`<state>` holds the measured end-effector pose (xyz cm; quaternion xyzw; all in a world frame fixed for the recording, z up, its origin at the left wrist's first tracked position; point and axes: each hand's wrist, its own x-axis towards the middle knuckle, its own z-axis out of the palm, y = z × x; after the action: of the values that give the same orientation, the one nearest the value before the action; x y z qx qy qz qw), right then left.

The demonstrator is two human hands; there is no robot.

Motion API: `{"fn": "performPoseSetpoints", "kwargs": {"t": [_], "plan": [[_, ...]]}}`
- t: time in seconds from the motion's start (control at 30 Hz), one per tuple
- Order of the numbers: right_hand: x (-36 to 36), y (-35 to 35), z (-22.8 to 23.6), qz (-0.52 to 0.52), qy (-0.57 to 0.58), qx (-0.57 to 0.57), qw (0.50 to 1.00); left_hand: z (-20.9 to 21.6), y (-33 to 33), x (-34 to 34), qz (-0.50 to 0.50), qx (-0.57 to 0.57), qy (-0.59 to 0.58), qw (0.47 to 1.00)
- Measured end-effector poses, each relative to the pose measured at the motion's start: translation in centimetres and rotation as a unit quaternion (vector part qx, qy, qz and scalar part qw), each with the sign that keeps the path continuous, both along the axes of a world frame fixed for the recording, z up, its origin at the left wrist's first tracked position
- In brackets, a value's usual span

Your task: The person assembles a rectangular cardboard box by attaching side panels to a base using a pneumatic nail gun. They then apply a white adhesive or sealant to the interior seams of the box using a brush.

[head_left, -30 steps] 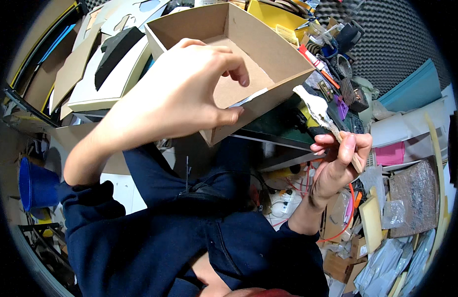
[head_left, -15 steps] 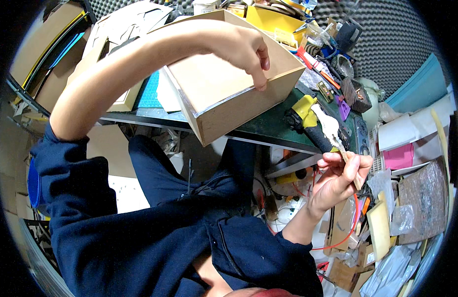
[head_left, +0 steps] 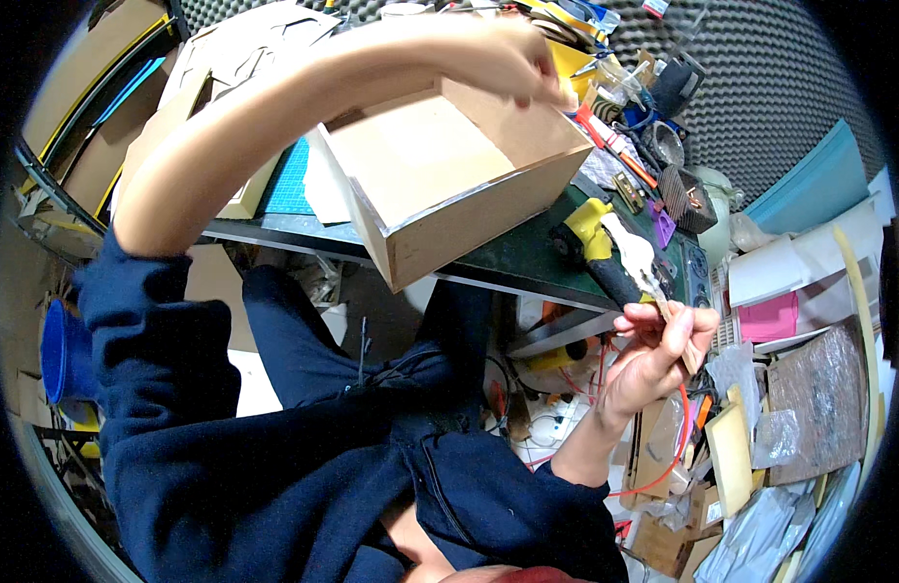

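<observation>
Head view: your right hand (head_left: 653,360) pinches the bare lower part of a wooden stick (head_left: 667,316) between thumb and fingers. The stick slants up and to the left, clear of the box, its upper end thickly coated in white, in front of a yellow-and-black tool (head_left: 592,216) lying on the dark green tabletop (head_left: 527,251).

Your left arm arches across the open-topped brown box (head_left: 488,216), bringing your left hand (head_left: 515,63) to its far right side. Those fingers are bent and blurred; you cannot tell whether they hold anything or touch the rim. The box stands on the tabletop with its opening upward, its nearest corner jutting past the front edge, and a whitish line runs along its near rim.

Left of the box lies a blue cutting mat (head_left: 291,183); a purple piece (head_left: 662,224) sits right of the yellow-and-black tool. A blue bucket (head_left: 63,352) stands low at your left.
</observation>
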<state>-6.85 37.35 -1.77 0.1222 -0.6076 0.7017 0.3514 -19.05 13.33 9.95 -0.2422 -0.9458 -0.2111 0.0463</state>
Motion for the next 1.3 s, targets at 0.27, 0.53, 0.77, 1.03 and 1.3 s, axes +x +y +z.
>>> {"fn": "performPoseSetpoints", "kwargs": {"t": [0.27, 0.53, 0.77, 1.03, 1.3], "plan": [[-2.0, -2.8, 1.2, 0.194, 0.030, 0.089, 0.977, -5.3, -7.0, 15.9, 0.142, 0.307, 0.294, 0.894], [-2.0, -3.7, 1.9, 0.190, -0.006, 0.137, 0.972, -18.7, -6.0, 17.9, 0.214, 0.415, 0.237, 0.852], [-2.1, -3.9, 3.0, 0.182, -0.020, 0.151, 0.972, -20.1, -3.3, 16.7, 0.219, 0.378, 0.208, 0.875], [-1.5, -4.3, 3.9, 0.180, -0.053, 0.152, 0.971, -19.7, -3.2, 16.5, 0.225, 0.377, 0.207, 0.874], [2.1, -6.2, 3.8, 0.318, -0.027, 0.160, 0.934, -19.7, -3.1, 16.5, 0.228, 0.355, 0.207, 0.883]]}}
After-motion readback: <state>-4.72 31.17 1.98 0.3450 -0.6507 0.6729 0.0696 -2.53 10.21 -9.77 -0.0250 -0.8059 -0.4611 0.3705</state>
